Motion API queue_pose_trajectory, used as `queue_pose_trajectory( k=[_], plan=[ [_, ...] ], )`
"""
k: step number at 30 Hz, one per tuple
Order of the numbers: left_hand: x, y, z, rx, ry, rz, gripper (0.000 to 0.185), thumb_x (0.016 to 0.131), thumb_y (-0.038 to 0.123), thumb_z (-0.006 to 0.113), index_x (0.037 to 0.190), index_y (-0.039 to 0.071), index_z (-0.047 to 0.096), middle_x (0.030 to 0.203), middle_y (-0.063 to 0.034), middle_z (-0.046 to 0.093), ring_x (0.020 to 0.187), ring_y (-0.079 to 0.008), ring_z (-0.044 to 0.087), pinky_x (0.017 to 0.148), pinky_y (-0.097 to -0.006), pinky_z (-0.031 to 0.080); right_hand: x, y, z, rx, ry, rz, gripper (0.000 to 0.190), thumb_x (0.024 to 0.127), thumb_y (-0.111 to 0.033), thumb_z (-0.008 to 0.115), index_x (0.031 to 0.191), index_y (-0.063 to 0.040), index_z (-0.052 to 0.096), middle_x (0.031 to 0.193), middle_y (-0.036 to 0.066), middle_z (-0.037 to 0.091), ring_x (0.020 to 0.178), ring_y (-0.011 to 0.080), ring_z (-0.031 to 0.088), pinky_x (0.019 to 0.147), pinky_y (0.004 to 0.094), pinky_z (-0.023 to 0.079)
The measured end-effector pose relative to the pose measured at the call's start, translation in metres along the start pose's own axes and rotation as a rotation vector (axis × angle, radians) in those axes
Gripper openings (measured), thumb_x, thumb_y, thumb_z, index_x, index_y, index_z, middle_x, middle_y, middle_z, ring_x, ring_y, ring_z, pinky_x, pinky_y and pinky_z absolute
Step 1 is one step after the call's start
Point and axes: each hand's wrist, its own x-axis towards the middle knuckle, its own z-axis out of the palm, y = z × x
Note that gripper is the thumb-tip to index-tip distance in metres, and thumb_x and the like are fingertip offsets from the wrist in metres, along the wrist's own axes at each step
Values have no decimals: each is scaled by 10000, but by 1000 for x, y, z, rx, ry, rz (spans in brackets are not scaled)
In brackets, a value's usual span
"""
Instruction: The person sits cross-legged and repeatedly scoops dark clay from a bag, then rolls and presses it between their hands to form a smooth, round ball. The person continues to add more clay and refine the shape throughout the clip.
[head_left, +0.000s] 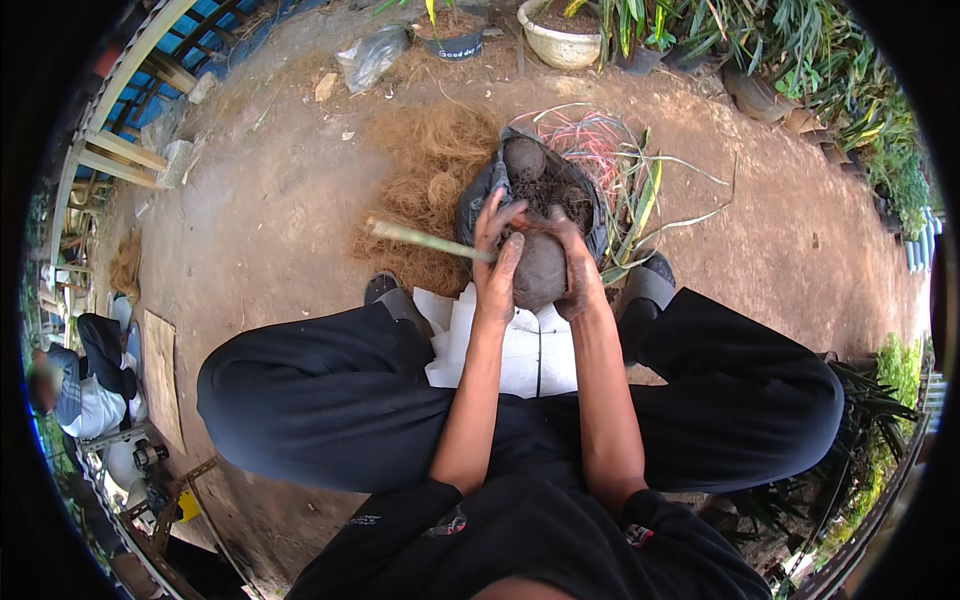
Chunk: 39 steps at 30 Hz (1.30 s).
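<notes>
Between my two hands is a round, dark brown ball (540, 271), apparently soil. My left hand (496, 262) presses its left side, with the fingers spread and slightly blurred. My right hand (577, 262) cups the opposite side. A pale green plant stem (427, 238) juts out leftward by my left hand; where it joins is hidden. Just beyond my hands, a black plastic bag (474, 196) stands open with dark soil (531, 196) inside. Another brown ball (524, 159) rests in the bag, and a rounded fibrous clump (574, 206) shows at its right.
Loose brown coconut-like fibre (420, 165) lies left of the bag. Red and pale plastic strings (585, 146) and long leaves (646, 199) lie to its right. Folded white sheeting (555, 352) is between my feet. Potted plants (562, 37) line the far side; a person (94, 390) sits at far left.
</notes>
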Motion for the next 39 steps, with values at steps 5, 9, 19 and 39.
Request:
queue_pose_trajectory(
  k=[5,9,19,39],
  plan=[
    [-3,-5,-1,-99,96,24,468,908,351,538,1245,27,553,1434,-137,386,1354,-264,313,1104,-415,242,0,9,-5,6,-67,-124,371,867,-259,548,1055,43,652,1028,137,663,916,209,639,826,307,504],
    [1,0,1,-68,201,-222,505,916,421,549,1212,11,558,1368,-124,449,1292,-252,385,1090,-379,261,0,8,-3,-53,11,-299,276,861,-191,602,1002,38,667,956,134,673,865,197,650,764,295,510],
    [-3,17,5,-861,166,-697,427,892,377,558,1165,49,576,1104,-107,635,974,-218,637,849,-359,522,0,10,8,-831,136,-818,423,894,-281,454,1115,12,663,1254,199,594,1256,314,495,1110,495,228],
    [5,23,0,131,-83,81,427,848,253,618,1186,-4,578,1256,-146,552,1122,-241,529,991,-370,386,1,5,-4,223,-81,-85,713,923,-577,411,1328,6,472,1277,168,544,1136,265,557,977,381,447]
  ],
)
